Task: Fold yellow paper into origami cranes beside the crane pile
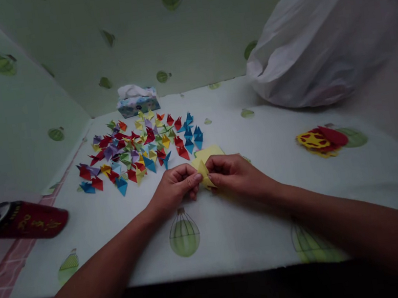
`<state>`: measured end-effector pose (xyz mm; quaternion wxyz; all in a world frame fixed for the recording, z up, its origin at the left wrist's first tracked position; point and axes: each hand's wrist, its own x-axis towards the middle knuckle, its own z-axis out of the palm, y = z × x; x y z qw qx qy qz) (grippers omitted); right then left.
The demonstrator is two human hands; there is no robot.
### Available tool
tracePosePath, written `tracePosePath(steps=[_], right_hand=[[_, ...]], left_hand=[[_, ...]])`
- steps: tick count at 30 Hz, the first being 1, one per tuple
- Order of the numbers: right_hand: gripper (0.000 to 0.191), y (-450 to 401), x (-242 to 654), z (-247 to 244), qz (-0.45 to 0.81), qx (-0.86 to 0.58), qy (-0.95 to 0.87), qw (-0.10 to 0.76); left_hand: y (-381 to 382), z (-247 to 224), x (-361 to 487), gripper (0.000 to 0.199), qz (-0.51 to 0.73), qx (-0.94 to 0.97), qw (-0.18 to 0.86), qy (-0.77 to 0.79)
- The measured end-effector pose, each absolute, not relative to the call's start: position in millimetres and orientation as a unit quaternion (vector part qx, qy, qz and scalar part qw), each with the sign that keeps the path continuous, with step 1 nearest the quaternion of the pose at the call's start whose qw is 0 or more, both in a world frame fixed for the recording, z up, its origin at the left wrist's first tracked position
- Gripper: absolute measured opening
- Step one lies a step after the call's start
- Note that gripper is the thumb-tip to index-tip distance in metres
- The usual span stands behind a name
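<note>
Between my two hands is a partly folded piece of yellow origami paper (203,169), with a pointed flap standing up. My left hand (181,180) pinches its left side between thumb and fingers. On the other side, my right hand (230,172) grips it with thumb and curled forefinger. Just behind the hands lie flat yellow paper sheets (209,152), partly covered by my fingers. Beyond them to the left spreads a group of small folded paper cranes (135,148) in red, blue, purple, yellow, green and orange.
A tissue box (138,101) stands against the back wall. At the left edge is a red drink can (27,220). A large white plastic bag (304,55) fills the back right. Red and yellow paper cutouts (320,141) lie on the right of the patterned tabletop (148,259).
</note>
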<state>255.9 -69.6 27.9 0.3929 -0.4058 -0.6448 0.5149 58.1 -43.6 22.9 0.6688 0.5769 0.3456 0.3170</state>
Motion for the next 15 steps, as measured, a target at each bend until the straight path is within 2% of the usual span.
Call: tracePosePath(steps=[3, 7, 9, 15], right_hand=[[0.014, -70.0, 254.8, 25.6, 0.437, -0.43, -0.679, 0.404], [0.023, -74.9, 250.8, 22.9, 0.256, -0.458, -0.736, 0.427], [0.021, -78.4, 248.2, 20.7, 0.175, -0.448, -0.764, 0.43], [0.021, -85.1, 241.0, 15.4, 0.081, -0.432, -0.788, 0.43]], left_hand=[[-45.3, 24.3, 59.5, 0.033, 0.32, 0.619, 0.619, 0.362], [-52.5, 24.5, 63.6, 0.032, 0.338, 0.657, 0.56, 0.375], [-58.0, 24.5, 65.8, 0.032, 0.34, 0.683, 0.524, 0.378], [-73.8, 24.2, 70.2, 0.021, 0.368, 0.733, 0.386, 0.422]])
